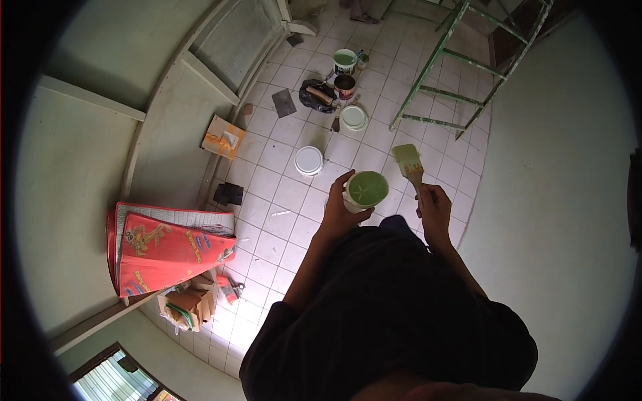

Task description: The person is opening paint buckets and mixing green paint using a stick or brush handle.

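Fingers of my left hand (pixel 342 206) wrap round a white tub (pixel 366 190) of green paint at waist height, its open top facing up. My right hand (pixel 433 207), just right of the tub, grips the handle of a wide paintbrush (pixel 408 159); its bristles are coated pale green and point up and away from me. Below and beyond the tub, a lidded white bucket (pixel 308 161) stands on the tiled floor (pixel 264 197).
A green ladder (pixel 447 90) stands upper right beside a wall (pixel 555 200). Paint cans (pixel 345 87), a lid (pixel 354 117) and a black bag (pixel 315 95) lie ahead. A folded red mat (pixel 170 250) and cardboard (pixel 199 299) are at left. Another person's foot (pixel 362 17) shows at the top.
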